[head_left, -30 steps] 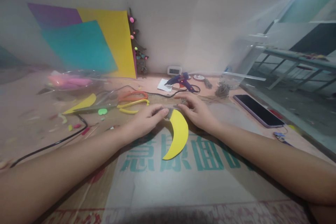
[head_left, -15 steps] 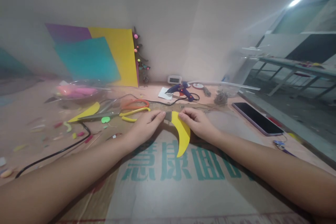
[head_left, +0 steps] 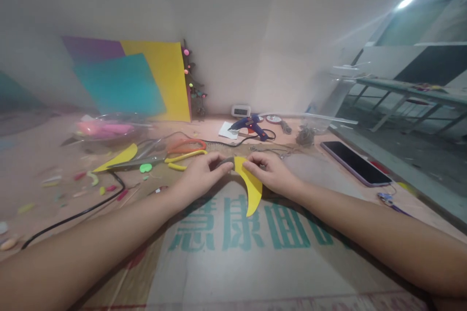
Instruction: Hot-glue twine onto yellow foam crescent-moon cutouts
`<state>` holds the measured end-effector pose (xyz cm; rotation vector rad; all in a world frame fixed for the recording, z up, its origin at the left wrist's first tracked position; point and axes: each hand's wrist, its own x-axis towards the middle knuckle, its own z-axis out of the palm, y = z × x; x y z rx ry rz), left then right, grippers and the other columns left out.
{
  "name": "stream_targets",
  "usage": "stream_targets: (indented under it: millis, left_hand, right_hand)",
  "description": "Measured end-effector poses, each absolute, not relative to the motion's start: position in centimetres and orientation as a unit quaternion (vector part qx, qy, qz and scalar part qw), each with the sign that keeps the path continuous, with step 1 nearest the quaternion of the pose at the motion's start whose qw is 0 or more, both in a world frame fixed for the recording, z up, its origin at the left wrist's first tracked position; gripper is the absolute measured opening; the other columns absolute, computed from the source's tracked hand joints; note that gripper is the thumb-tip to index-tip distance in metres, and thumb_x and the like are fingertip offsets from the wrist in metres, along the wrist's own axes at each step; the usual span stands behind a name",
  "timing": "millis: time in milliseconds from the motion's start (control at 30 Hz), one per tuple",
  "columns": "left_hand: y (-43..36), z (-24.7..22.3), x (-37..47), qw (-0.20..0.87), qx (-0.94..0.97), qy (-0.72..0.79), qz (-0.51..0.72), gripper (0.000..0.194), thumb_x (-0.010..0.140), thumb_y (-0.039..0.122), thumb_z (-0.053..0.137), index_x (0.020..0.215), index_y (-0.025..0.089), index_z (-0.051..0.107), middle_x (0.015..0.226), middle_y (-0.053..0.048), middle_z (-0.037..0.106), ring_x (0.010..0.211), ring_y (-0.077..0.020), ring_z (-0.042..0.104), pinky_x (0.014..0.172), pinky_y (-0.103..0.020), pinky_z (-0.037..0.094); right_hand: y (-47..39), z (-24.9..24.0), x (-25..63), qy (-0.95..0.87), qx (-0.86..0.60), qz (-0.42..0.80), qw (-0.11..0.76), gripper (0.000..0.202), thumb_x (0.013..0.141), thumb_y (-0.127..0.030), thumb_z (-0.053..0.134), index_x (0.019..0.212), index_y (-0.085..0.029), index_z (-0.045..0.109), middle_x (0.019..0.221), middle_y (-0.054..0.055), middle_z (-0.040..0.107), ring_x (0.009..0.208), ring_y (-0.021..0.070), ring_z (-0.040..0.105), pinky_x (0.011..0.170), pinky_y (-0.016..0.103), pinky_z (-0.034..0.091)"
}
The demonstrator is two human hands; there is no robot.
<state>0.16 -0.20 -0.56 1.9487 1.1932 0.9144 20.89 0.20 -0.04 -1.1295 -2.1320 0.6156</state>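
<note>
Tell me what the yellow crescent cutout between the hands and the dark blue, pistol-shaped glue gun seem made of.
Yellow crescent cutout: probably craft foam, though felt or card is possible; flat, evenly coloured and matte, without shine.
Dark blue, pistol-shaped glue gun: likely hard plastic, judging by its moulded body; finish unclear at this size.
</note>
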Motion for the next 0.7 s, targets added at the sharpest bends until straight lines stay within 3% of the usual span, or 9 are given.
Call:
stream_targets:
  millis: [167, 400, 700]
  left_hand:
    - [-0.43, -0.15, 0.47, 0.354, 0.739, 0.443, 0.364, 0.035, 0.082, 0.047, 0.057, 0.095, 0.015, 0.065, 0.088, -0.004, 0.068, 0.078, -0.0182, 0.06, 0.065, -0.026, 0.045]
    - [-0.59, -0.03, 0.63, 0.325, 0.741, 0.474, 0.347, 0.031, 0.081, 0.044, 0.057, 0.081, 0.014, 0.062, 0.072, -0.001, 0.063, 0.062, -0.0139, 0.052, 0.054, -0.023, 0.038]
    - [-0.08, -0.56, 0.21, 0.336, 0.751, 0.444, 0.355, 0.035, 0.087, 0.046, 0.051, 0.095, 0.016, 0.067, 0.083, -0.003, 0.067, 0.072, -0.016, 0.057, 0.062, -0.024, 0.041]
  right_hand:
    - [0.34, -0.37, 20.79, -0.818, -0.435, 0.189, 0.327, 0.028, 0.088, -0.032, 0.049, 0.064, -0.018, 0.051, 0.058, -0.003, 0.049, 0.056, 0.0106, 0.043, 0.051, 0.023, 0.03]
    - [0.01, -0.48, 20.54, -0.84, -0.413, 0.148, 0.319, 0.028, 0.089, -0.029, 0.049, 0.063, -0.018, 0.051, 0.057, -0.003, 0.049, 0.055, 0.0099, 0.043, 0.051, 0.023, 0.029]
    - [0.32, -0.56, 20.62, -0.837, -0.411, 0.16, 0.323, 0.029, 0.089, -0.03, 0.048, 0.064, -0.017, 0.051, 0.058, -0.002, 0.05, 0.056, 0.0099, 0.045, 0.052, 0.022, 0.031]
